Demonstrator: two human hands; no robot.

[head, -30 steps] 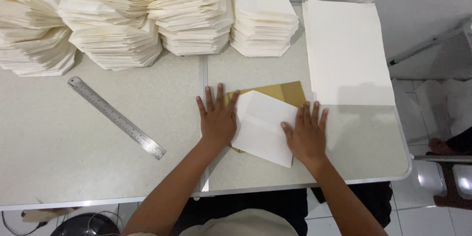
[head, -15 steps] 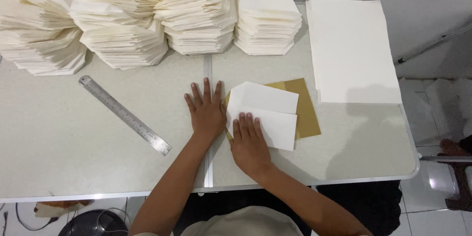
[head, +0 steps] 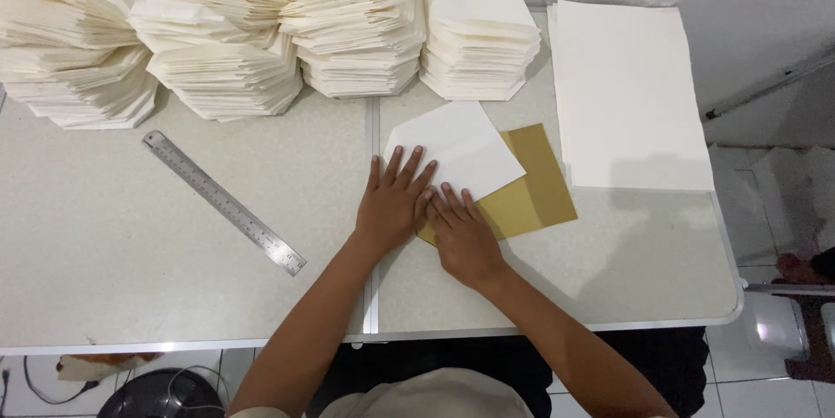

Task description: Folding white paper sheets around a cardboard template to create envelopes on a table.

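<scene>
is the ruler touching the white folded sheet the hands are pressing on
Apart. The head view shows the metal ruler lying to the left on the table, with a bare stretch of tabletop and the left hand between it and the white folded sheet.

I have a single view, worn on the person's head, looking almost straight down on the bench (head: 174, 296) from fairly close above. It faces the wall beyond the bench's far edge. The bench's near edge crosses low in frame, with floor showing past its right end.
</scene>
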